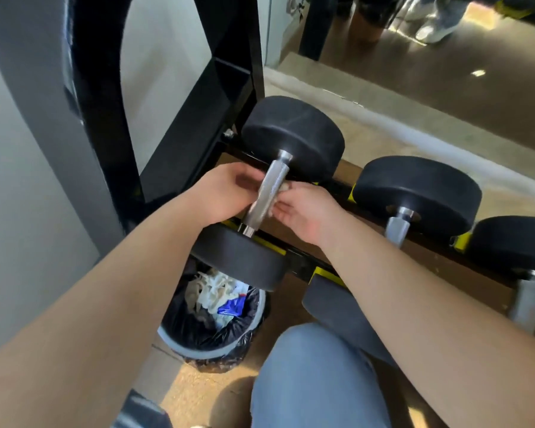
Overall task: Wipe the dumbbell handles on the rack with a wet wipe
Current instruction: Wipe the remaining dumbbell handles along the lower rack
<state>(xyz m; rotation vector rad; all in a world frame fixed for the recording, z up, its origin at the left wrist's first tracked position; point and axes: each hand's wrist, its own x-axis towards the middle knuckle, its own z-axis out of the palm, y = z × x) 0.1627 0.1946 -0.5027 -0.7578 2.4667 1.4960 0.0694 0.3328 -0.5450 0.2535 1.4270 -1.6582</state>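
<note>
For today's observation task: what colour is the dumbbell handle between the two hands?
Silver-grey metal; the handle shows best in the head view.

Plainly a gym: rubber-headed dumbbells (292, 134) lined on a black-and-yellow rack (204, 100), wall mirror (445, 75) behind.

The dumbbell handle (267, 193) is silvery metal, rough-textured — its heads (294, 134) matt black rubber; the rack frame (226, 84) glossy black metal; the bin liner (179, 322) shiny plastic.
</note>
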